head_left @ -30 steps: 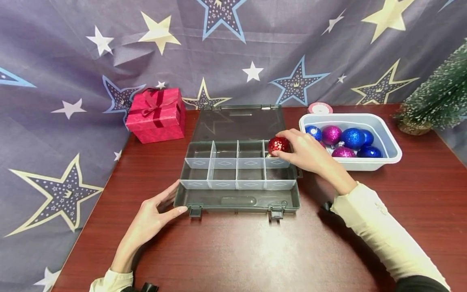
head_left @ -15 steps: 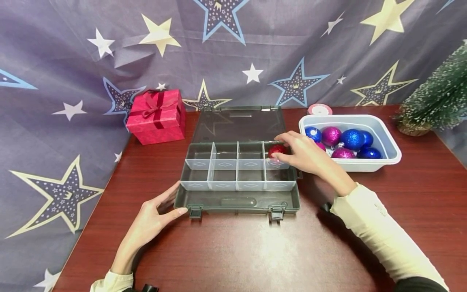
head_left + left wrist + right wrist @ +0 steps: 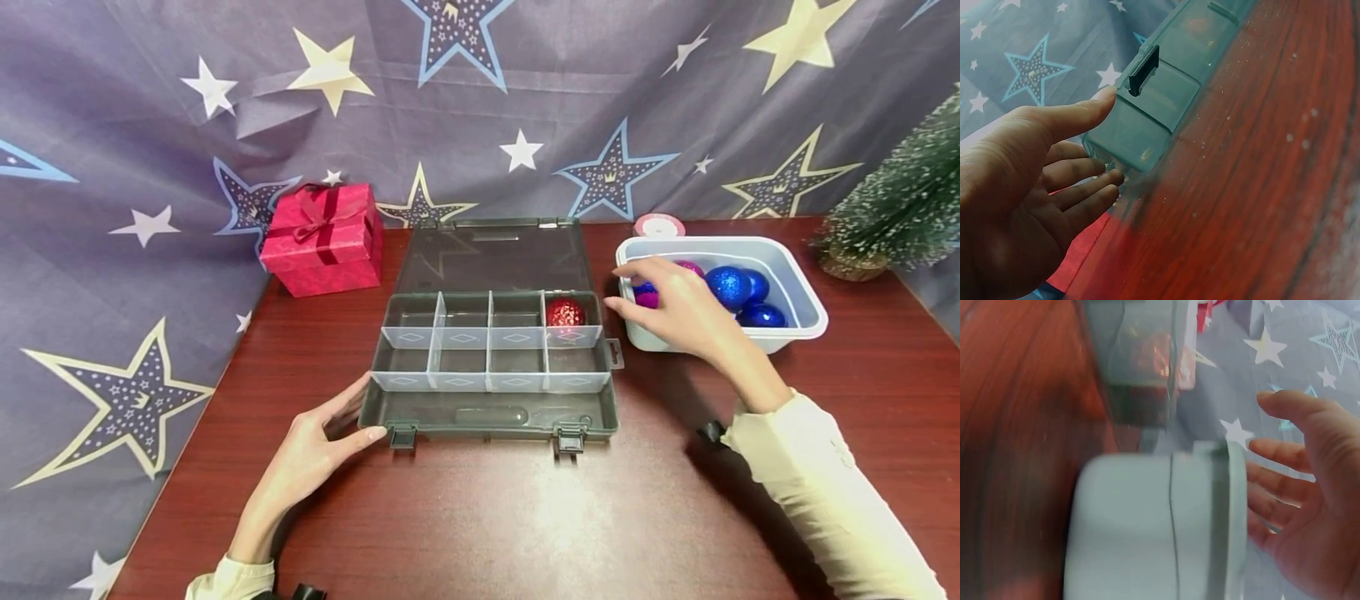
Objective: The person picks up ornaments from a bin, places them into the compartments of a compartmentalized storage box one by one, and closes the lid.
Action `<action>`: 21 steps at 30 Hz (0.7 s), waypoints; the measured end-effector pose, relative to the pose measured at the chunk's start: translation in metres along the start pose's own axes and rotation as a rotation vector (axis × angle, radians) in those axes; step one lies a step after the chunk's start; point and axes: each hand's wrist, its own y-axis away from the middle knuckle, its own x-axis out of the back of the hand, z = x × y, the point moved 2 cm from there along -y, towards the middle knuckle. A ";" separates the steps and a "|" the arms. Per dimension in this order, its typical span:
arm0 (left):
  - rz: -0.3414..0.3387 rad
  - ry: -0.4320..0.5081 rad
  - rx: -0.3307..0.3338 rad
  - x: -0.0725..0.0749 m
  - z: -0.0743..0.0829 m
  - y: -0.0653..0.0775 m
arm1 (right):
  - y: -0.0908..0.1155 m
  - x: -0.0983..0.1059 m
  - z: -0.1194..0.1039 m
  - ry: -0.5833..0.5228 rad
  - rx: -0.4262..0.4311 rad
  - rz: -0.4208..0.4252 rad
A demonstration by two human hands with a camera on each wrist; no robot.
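Note:
A dark translucent divided box [image 3: 491, 412] lies with its lid [image 3: 495, 254] opened back. In its back right compartment sits a shiny red ball ornament [image 3: 565, 313]. My left hand [image 3: 307, 454] touches the box's front left corner, fingers along the side and thumb by the front; the left wrist view shows these fingers nearly straight. Over the left end of the white tub [image 3: 806, 312] hovers my right hand [image 3: 678, 308], thumb and fingers apart and nothing between them. Blue ball ornaments [image 3: 727, 287] and pink ball ornaments [image 3: 647, 299] lie in the tub, some hidden by that hand.
A red gift box [image 3: 322, 242] with a bow stands at the back left. Behind the tub is a pink and white ribbon roll [image 3: 659, 225]. A small frosted tree [image 3: 892, 196] stands at the far right. The star-patterned curtain [image 3: 517, 108] hangs behind the table [image 3: 480, 517].
My right hand lowered the red ball ornament into the back right compartment, let go of it and moved right to the tub. The left hand has stayed at the box corner.

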 end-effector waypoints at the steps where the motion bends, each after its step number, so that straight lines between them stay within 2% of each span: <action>1: -0.001 0.001 -0.001 0.000 0.000 0.000 | 0.002 0.004 0.003 0.006 -0.004 0.020; 9: 0.000 0.011 -0.023 0.000 -0.001 0.000 | 0.023 0.031 0.028 0.040 -0.147 0.040; 21: -0.001 0.010 -0.026 0.000 0.000 0.000 | 0.054 0.057 0.060 0.101 -0.291 0.085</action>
